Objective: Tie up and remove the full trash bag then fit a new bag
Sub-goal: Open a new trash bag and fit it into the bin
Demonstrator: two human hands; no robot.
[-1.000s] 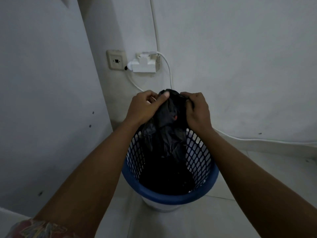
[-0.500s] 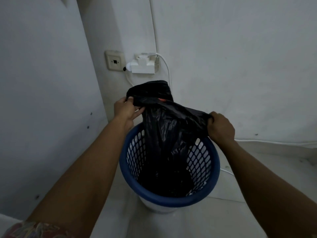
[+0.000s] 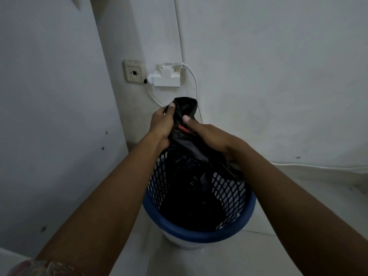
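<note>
I see the blue mesh basket (image 3: 199, 233) standing on the pale floor (image 3: 298, 246), and the black trash bag (image 3: 191, 196) fills its inside. The bag's body sits down in the basket, while its gathered neck rises above the far rim, bunched between both hands. A small red strip (image 3: 182, 128) shows at the neck; I cannot tell what it is.

The basket sits in a corner: a flat wall panel (image 3: 59, 116) runs close along its left side and the back wall (image 3: 278, 86) stands just behind it. Open floor lies to the right and toward me. On the back wall above the bag are a socket plate (image 3: 134, 73) and a white adapter (image 3: 166, 78), with a white cable (image 3: 196, 90) dropping behind the bag's top.

My left hand (image 3: 161, 124) grips the left side of the neck, fingers curled round the plastic. My right hand (image 3: 207, 134) pinches the neck from the right, thumb pressed on its front. Both forearms reach over the basket's near rim.
</note>
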